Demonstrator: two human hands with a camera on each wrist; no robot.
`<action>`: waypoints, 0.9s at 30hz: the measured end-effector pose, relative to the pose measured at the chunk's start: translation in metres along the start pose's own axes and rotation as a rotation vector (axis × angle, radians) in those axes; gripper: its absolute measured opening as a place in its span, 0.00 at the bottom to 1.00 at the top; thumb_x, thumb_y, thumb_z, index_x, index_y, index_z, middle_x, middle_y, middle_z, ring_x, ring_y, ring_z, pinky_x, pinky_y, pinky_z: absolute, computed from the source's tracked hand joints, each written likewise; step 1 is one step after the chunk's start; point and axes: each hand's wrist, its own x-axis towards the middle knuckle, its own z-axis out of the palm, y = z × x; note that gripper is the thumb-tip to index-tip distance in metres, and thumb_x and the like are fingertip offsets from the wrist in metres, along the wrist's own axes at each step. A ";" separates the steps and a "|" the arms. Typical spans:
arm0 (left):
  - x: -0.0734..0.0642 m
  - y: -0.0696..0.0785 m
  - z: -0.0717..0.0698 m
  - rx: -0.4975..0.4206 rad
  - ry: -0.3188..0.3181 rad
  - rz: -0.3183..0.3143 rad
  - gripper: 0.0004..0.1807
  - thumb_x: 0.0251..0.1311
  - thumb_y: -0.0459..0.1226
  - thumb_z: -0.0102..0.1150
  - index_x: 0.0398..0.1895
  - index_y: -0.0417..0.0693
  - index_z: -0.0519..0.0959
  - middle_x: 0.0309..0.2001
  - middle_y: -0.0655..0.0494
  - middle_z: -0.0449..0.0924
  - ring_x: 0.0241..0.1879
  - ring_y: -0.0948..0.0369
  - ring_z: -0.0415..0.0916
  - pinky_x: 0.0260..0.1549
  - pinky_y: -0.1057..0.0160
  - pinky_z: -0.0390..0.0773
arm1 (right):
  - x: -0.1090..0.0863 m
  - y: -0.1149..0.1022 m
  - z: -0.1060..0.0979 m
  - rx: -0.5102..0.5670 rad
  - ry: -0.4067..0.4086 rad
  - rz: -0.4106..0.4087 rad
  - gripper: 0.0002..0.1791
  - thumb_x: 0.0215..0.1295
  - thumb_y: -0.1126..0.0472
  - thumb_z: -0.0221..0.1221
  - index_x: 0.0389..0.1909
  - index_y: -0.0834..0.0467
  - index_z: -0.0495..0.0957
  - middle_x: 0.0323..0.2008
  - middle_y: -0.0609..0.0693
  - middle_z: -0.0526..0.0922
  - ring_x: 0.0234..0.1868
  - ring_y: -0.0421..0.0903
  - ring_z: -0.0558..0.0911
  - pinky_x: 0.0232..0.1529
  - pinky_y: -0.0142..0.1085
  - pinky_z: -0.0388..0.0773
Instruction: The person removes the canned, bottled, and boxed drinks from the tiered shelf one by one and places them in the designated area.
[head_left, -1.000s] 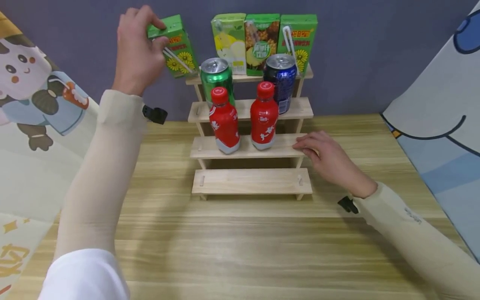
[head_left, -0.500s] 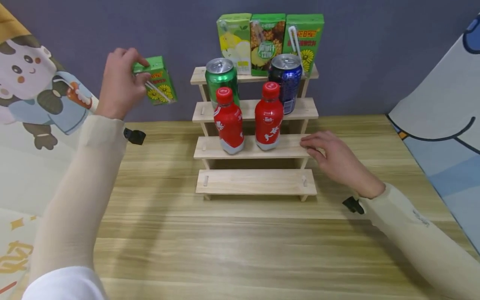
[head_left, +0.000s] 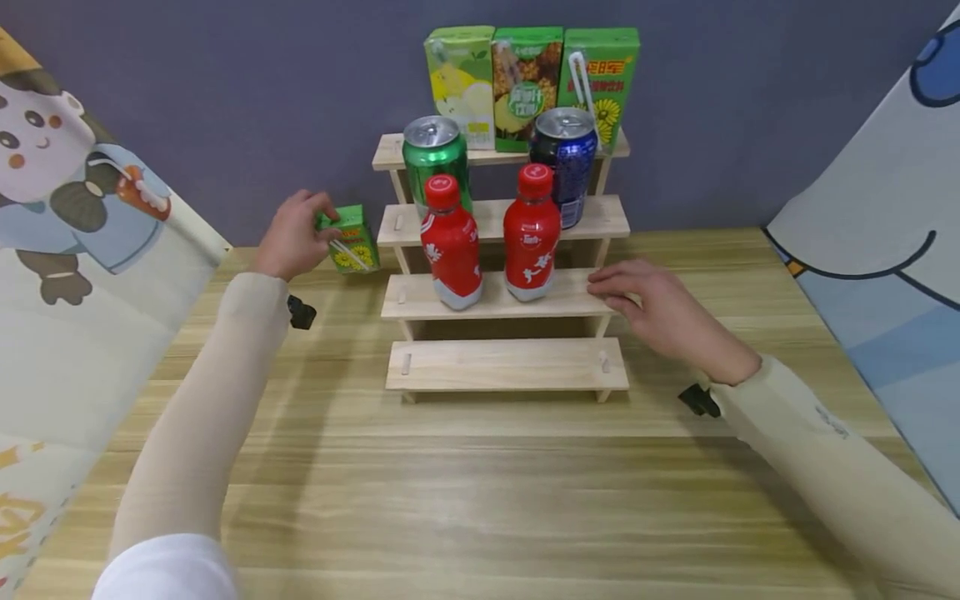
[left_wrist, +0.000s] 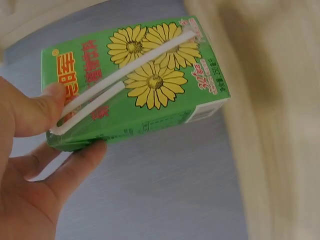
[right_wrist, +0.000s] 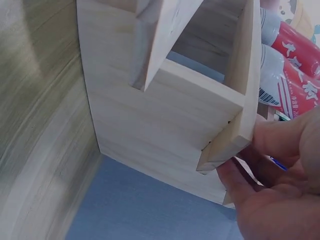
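My left hand (head_left: 297, 235) grips a green juice box (head_left: 352, 242) by its top end, thumb on the front and fingers behind. In the left wrist view the juice box (left_wrist: 145, 85) shows yellow flowers and a white straw taped across it. It is upright just left of the stepped wooden rack (head_left: 506, 364), low over the table's back; whether its base touches the table I cannot tell. My right hand (head_left: 660, 315) holds the right end of the rack's second step from the bottom, thumb and fingers around the board end (right_wrist: 230, 142).
On the rack's top step stand a pear juice box (head_left: 461, 83), a pineapple juice box (head_left: 527, 92) and another flower-printed juice box (head_left: 611, 75). Below are a green can (head_left: 435, 158), a blue can (head_left: 566, 162) and two red bottles (head_left: 452, 250). A grey wall (head_left: 300, 100) rises behind.
My left hand has carried the juice box from beside the rack's top step down to near table level, first swinging left, then back right. The right hand stays at the rack.
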 end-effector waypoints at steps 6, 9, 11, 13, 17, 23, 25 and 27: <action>0.004 -0.008 0.021 -0.068 -0.048 -0.031 0.09 0.60 0.28 0.58 0.43 0.37 0.73 0.46 0.43 0.67 0.44 0.46 0.65 0.41 0.49 0.73 | 0.001 0.003 0.001 0.003 -0.017 -0.011 0.15 0.62 0.73 0.58 0.49 0.62 0.81 0.53 0.54 0.77 0.56 0.53 0.72 0.54 0.50 0.70; 0.006 -0.010 0.028 -0.080 -0.062 -0.032 0.09 0.61 0.28 0.58 0.43 0.37 0.73 0.48 0.42 0.67 0.45 0.45 0.65 0.42 0.48 0.72 | 0.001 0.003 0.001 0.005 -0.020 -0.010 0.15 0.63 0.72 0.58 0.50 0.62 0.81 0.53 0.54 0.77 0.56 0.53 0.72 0.54 0.50 0.70; 0.009 -0.011 0.032 -0.085 -0.063 -0.029 0.09 0.61 0.28 0.57 0.43 0.36 0.72 0.48 0.42 0.66 0.46 0.45 0.65 0.44 0.46 0.71 | 0.001 0.003 0.001 0.004 -0.021 -0.010 0.15 0.63 0.73 0.58 0.50 0.63 0.81 0.53 0.54 0.77 0.56 0.54 0.72 0.54 0.50 0.69; 0.011 -0.012 0.036 -0.092 -0.056 -0.019 0.09 0.61 0.27 0.57 0.43 0.36 0.72 0.48 0.41 0.66 0.46 0.44 0.66 0.45 0.46 0.71 | 0.000 0.002 0.001 0.003 -0.021 -0.012 0.15 0.63 0.73 0.57 0.50 0.63 0.80 0.53 0.54 0.77 0.57 0.54 0.72 0.54 0.50 0.69; 0.014 -0.016 0.040 -0.089 -0.013 0.009 0.07 0.61 0.27 0.56 0.42 0.35 0.72 0.46 0.42 0.67 0.45 0.45 0.68 0.44 0.47 0.73 | 0.000 0.002 0.001 0.001 -0.009 -0.023 0.15 0.63 0.73 0.57 0.50 0.63 0.80 0.54 0.54 0.76 0.57 0.54 0.72 0.55 0.50 0.69; 0.015 -0.019 0.044 -0.097 0.015 0.023 0.07 0.62 0.27 0.56 0.41 0.35 0.71 0.45 0.43 0.67 0.44 0.46 0.68 0.43 0.49 0.75 | -0.001 0.002 0.001 0.001 -0.002 -0.019 0.15 0.64 0.73 0.56 0.51 0.63 0.80 0.54 0.54 0.76 0.57 0.54 0.71 0.55 0.50 0.69; 0.015 -0.020 0.044 -0.101 0.009 0.014 0.07 0.62 0.28 0.56 0.41 0.35 0.71 0.45 0.43 0.67 0.44 0.47 0.68 0.44 0.50 0.75 | -0.001 0.002 0.001 0.003 -0.006 -0.019 0.15 0.64 0.74 0.56 0.51 0.63 0.79 0.54 0.54 0.76 0.57 0.54 0.71 0.55 0.50 0.69; 0.014 -0.020 0.045 -0.105 -0.001 0.007 0.07 0.62 0.28 0.56 0.41 0.35 0.72 0.45 0.43 0.67 0.44 0.47 0.68 0.44 0.50 0.75 | -0.002 0.002 0.002 0.006 -0.009 -0.021 0.16 0.64 0.74 0.55 0.51 0.63 0.79 0.54 0.54 0.76 0.57 0.54 0.71 0.55 0.50 0.69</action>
